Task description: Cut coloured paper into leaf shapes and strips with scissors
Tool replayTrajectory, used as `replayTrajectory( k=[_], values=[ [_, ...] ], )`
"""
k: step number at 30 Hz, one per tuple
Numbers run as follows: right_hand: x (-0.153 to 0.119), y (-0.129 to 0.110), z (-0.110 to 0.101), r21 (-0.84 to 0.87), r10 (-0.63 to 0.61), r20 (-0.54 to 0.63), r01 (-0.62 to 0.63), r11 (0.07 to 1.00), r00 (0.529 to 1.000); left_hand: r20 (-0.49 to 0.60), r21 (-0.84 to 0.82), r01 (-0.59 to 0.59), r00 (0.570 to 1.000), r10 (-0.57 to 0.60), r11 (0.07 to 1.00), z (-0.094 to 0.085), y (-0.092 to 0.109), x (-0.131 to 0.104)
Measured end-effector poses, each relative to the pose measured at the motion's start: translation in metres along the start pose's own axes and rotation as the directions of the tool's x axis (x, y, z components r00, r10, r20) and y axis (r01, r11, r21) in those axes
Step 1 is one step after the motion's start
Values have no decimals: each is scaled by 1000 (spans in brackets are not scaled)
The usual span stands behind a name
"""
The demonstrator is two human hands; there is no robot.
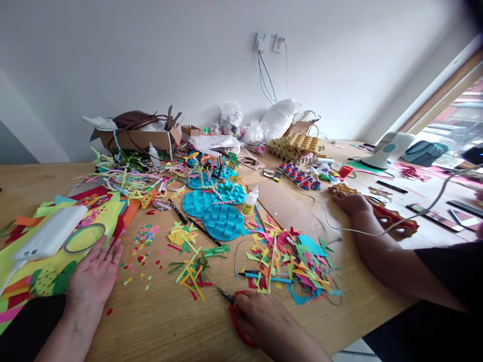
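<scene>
My right hand (264, 317) is closed around red-handled scissors (238, 327), whose dark blades point to the upper left just above or on the wooden table. My left hand (96, 271) lies palm up with its fingers stretched out and nothing in it. Beside those fingers are a wire ring (84, 238) and yellow paper (45, 221). Between my hands lie thin green and yellow paper strips (192, 276) and small round confetti (146, 235). Past the scissors is a heap of coloured paper scraps (309, 261), with a blue pen (266, 276) across it.
Blue woven paper shapes (223, 222) and a glue bottle (249, 201) stand mid-table. Another person's arm (372, 239) reaches in from the right. A white cable (362, 233) crosses there. A white power bank (53, 234) lies left; egg cartons (296, 147) and a cardboard box (138, 143) are behind.
</scene>
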State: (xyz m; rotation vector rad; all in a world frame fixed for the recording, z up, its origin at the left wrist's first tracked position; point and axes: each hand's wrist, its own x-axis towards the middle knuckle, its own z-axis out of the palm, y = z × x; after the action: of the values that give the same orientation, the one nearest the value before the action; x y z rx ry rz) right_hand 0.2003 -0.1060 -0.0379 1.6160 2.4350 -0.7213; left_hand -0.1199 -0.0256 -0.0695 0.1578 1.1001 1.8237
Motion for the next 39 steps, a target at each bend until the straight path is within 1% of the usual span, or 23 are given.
replayTrajectory(
  k=[2, 9, 18, 20, 22, 25, 27, 29, 32, 34, 36, 39],
  values=[
    [1, 2, 2, 8, 3, -22, -3, 1000, 1000, 3, 3, -6, 1000, 6, 1000, 0, 0, 1],
    [1, 3, 2, 56, 93, -7, -93, 994, 996, 2, 8, -13, 1000, 13, 1000, -1, -2, 2],
    [-3, 5, 7, 50, 88, -24, -87, 995, 996, 4, 24, -15, 1000, 15, 1000, -3, -3, 3],
    [-6, 5, 7, 64, 52, -37, -49, 997, 998, 5, 29, -16, 1000, 16, 999, -4, -3, 4],
    [-9, 2, 8, 83, -16, -35, 19, 996, 999, 5, 35, -17, 1000, 17, 999, -4, -3, 5],
    [-11, -2, 10, 97, -107, 27, 104, 990, 994, 13, 49, -22, 1000, 22, 999, -5, -3, 6],
    [-12, -1, 11, 82, -110, 46, 106, 991, 993, 19, 54, -33, 999, 32, 998, -5, -3, 6],
    [-12, 4, 12, 44, -40, 30, 39, 998, 999, 8, 61, -39, 999, 39, 997, -5, -2, 7],
    [-13, 18, 12, -9, 120, -8, -120, 993, 993, 4, 88, -24, 1000, 24, 996, -5, -1, 6],
    [-15, 29, 9, -19, 223, -51, -224, 974, 973, 3, 88, -5, 1000, 5, 996, -5, -1, 6],
    [-17, 37, 5, -3, 299, -107, -301, 954, 948, 3, 78, 7, 1000, -8, 997, -5, -1, 6],
    [-22, 48, 0, 38, 355, -172, -354, 935, 919, 24, 80, 4, 1000, -6, 997, -7, -2, 9]
  ],
)
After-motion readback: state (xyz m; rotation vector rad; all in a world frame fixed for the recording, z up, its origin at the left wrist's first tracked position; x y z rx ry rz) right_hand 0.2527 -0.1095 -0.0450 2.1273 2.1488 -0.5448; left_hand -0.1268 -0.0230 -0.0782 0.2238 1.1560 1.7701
